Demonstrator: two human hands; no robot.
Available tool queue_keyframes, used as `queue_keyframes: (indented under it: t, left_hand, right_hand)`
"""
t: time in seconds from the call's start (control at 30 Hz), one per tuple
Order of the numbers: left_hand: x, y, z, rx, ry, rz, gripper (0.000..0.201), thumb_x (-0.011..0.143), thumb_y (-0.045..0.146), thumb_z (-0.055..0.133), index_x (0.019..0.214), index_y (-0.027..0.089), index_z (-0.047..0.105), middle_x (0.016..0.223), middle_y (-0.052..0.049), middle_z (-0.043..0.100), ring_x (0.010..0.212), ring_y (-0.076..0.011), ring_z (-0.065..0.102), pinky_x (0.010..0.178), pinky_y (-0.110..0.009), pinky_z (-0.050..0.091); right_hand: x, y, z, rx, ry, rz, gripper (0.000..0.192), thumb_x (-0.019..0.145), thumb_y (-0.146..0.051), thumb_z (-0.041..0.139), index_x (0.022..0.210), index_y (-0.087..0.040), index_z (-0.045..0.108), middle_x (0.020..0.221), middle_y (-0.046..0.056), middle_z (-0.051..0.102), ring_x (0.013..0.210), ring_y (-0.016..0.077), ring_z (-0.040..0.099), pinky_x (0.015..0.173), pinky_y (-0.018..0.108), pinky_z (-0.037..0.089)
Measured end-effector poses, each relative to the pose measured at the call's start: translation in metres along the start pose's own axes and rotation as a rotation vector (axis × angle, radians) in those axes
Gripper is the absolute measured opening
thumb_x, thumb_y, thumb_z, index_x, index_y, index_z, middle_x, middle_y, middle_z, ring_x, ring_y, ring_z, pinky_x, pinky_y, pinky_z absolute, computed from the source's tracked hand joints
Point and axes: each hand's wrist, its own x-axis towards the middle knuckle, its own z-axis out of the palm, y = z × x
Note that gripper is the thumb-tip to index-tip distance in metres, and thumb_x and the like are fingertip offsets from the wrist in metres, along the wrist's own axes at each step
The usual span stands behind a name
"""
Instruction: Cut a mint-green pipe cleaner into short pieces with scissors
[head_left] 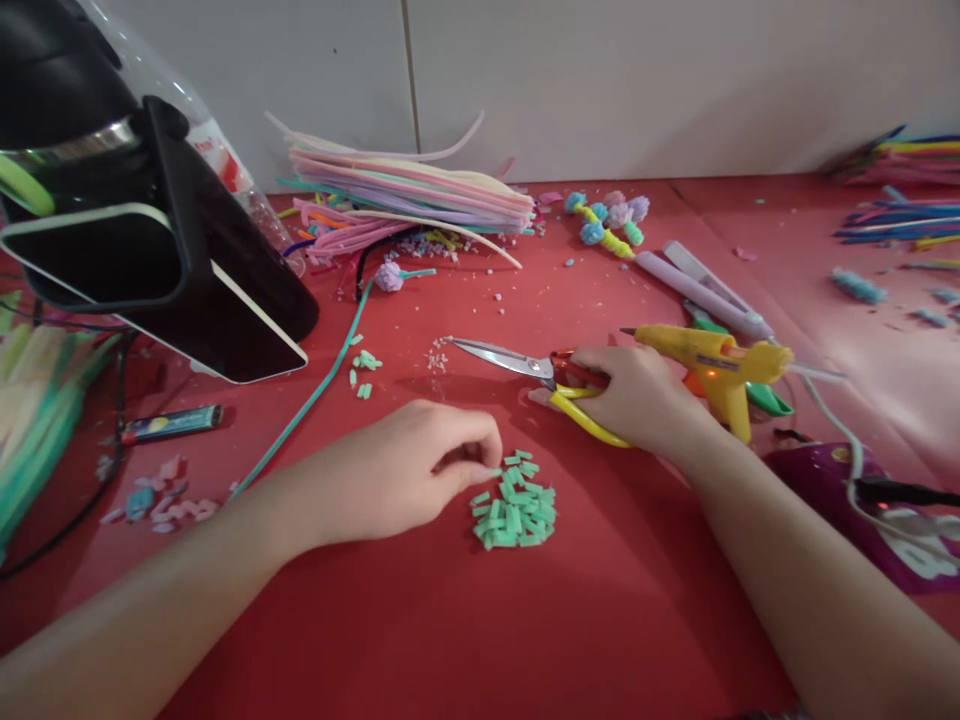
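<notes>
My left hand (pixel 409 470) rests on the red table (pixel 420 620), its fingertips pinched on one small mint-green cut piece at the edge of a pile of green pieces (pixel 516 510). My right hand (pixel 637 395) lies over the yellow handles of a pair of scissors (pixel 525 370), whose closed blades point left along the table. A yellow hot glue gun (pixel 712 365) stands just right of that hand.
A stack of pastel pipe cleaners (pixel 412 195) lies at the back. A black phone stand (pixel 150 240) fills the left. A long teal stem (pixel 315 390), a lighter (pixel 172 423), a lilac tool (pixel 705 290), pom-pom pieces (pixel 607 220) and a purple box (pixel 855 500) surround the hands.
</notes>
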Motion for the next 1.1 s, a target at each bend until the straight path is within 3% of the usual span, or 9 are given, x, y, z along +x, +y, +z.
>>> queue_keyframes:
  t: [0.07, 0.2, 0.33, 0.5, 0.7, 0.9, 1.1]
  left_hand:
    - [0.0019, -0.0005, 0.0034, -0.024, -0.063, 0.035, 0.015, 0.094, 0.024, 0.055, 0.090, 0.026, 0.069, 0.092, 0.002, 0.075, 0.084, -0.0157, 0.067, 0.076, -0.027, 0.046]
    - [0.0023, -0.0020, 0.0039, -0.077, -0.071, 0.042, 0.019, 0.093, 0.022, 0.056, 0.097, 0.026, 0.074, 0.101, 0.000, 0.076, 0.092, -0.0176, 0.069, 0.083, -0.028, 0.048]
    - [0.0004, 0.0032, 0.0023, -0.039, -0.115, -0.034, 0.023, 0.097, 0.030, 0.050, 0.085, 0.024, 0.069, 0.087, 0.001, 0.073, 0.079, -0.0158, 0.066, 0.071, -0.028, 0.045]
    - [0.0013, 0.0068, 0.0062, -0.087, -0.098, -0.137, 0.023, 0.097, 0.040, 0.050, 0.086, 0.023, 0.062, 0.080, 0.003, 0.069, 0.069, -0.0129, 0.062, 0.062, -0.026, 0.043]
    - [0.0042, 0.0016, 0.0112, -0.168, -0.072, -0.108, 0.009, 0.091, 0.029, 0.058, 0.090, 0.022, 0.064, 0.081, 0.004, 0.071, 0.073, -0.0121, 0.064, 0.066, -0.024, 0.049]
    - [0.0043, 0.0004, 0.0114, -0.096, -0.079, -0.007, 0.028, 0.092, 0.015, 0.050, 0.099, 0.024, 0.076, 0.102, 0.002, 0.077, 0.093, -0.0131, 0.069, 0.083, -0.023, 0.049]
    - [0.0051, 0.0008, 0.0102, -0.104, -0.050, -0.016, 0.027, 0.092, 0.018, 0.053, 0.102, 0.025, 0.077, 0.103, 0.002, 0.078, 0.087, -0.0138, 0.071, 0.078, -0.024, 0.052]
  right_hand:
    - [0.0000, 0.0003, 0.0003, -0.008, 0.001, 0.000, 0.064, 0.070, -0.082, 0.055, 0.057, -0.023, 0.035, 0.049, -0.003, 0.040, 0.051, 0.0120, 0.031, 0.061, 0.032, 0.031]
    - [0.0001, 0.0006, 0.0004, -0.033, -0.006, 0.018, 0.063, 0.069, -0.082, 0.056, 0.058, -0.023, 0.036, 0.051, -0.002, 0.041, 0.053, 0.0129, 0.032, 0.058, 0.031, 0.027]
    - [0.0003, 0.0015, 0.0014, -0.035, 0.013, 0.015, 0.063, 0.069, -0.082, 0.055, 0.057, -0.023, 0.035, 0.050, -0.002, 0.040, 0.053, 0.0130, 0.031, 0.057, 0.031, 0.027]
    - [0.0006, 0.0024, 0.0019, -0.039, 0.022, -0.006, 0.062, 0.069, -0.081, 0.053, 0.057, -0.023, 0.035, 0.050, -0.001, 0.039, 0.053, 0.0132, 0.030, 0.056, 0.031, 0.026]
    - [0.0006, 0.0018, 0.0016, -0.038, 0.002, 0.010, 0.062, 0.069, -0.081, 0.055, 0.058, -0.023, 0.037, 0.050, -0.002, 0.040, 0.053, 0.0132, 0.032, 0.056, 0.030, 0.027]
    - [0.0006, 0.0047, 0.0035, -0.052, 0.035, -0.029, 0.064, 0.071, -0.080, 0.056, 0.057, -0.023, 0.032, 0.049, -0.003, 0.036, 0.051, 0.0118, 0.027, 0.054, 0.030, 0.025]
    - [0.0004, 0.0043, 0.0027, -0.055, 0.044, -0.045, 0.066, 0.072, -0.084, 0.052, 0.056, -0.023, 0.031, 0.048, -0.003, 0.035, 0.050, 0.0114, 0.026, 0.056, 0.030, 0.026]
